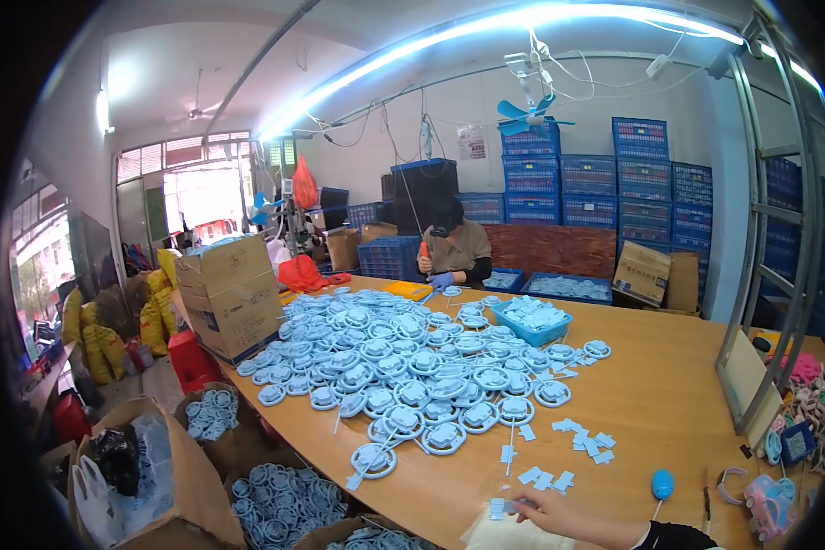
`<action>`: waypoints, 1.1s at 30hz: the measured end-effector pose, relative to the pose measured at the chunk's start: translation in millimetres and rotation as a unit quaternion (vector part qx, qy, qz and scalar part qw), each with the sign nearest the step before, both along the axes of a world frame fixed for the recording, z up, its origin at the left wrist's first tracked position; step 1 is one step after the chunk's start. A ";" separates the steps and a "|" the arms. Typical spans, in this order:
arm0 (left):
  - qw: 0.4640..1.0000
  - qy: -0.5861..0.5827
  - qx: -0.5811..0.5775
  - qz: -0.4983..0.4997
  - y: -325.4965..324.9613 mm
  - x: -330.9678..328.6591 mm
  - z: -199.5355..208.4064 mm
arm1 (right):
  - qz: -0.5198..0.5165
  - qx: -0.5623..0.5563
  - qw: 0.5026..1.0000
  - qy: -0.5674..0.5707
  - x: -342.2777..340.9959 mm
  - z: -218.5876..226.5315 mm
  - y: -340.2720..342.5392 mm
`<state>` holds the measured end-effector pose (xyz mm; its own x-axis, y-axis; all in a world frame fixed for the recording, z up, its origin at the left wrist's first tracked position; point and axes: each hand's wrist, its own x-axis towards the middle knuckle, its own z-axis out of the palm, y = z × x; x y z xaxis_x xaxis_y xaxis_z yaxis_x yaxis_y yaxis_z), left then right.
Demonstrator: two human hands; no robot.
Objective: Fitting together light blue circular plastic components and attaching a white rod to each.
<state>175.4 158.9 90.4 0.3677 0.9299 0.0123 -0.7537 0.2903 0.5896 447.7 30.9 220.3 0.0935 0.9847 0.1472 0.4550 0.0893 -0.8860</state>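
Observation:
My right hand (545, 511) reaches in from the lower right, a black sleeve (676, 536) behind its wrist. Its fingers are bent together at the table's near edge; what they pinch is too small to make out. Just left of the fingertips is a small light blue plastic piece (497, 508). Below the hand lies a cream-coloured sheet or cloth (513, 533), partly covered. Flat light blue pieces (543, 478) lie beyond the fingers, with a thin stick (511, 458) close by. My left hand is out of view.
A big heap of light blue ring-shaped plastic parts (412, 357) covers the wooden table (655, 403). A blue basket (533, 321) stands behind it. Across the table a co-worker (463, 243) holds an orange-handled tool (424, 257). Open cartons (188, 477) stand at left; a metal frame (779, 275) rises at right.

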 end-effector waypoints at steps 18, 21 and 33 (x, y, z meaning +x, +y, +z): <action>0.990 -0.002 0.032 0.137 -88.4 -112.3 49.2 | 0.290 0.145 0.945 0.049 -154.5 98.3 -1.7; 0.981 -0.022 -0.013 0.193 -135.7 -119.8 26.3 | 0.266 0.054 0.960 0.062 -161.5 77.1 5.1; 0.943 -0.104 -0.010 0.316 -150.4 -49.0 69.6 | 0.261 0.252 0.929 -0.069 -184.6 53.2 8.0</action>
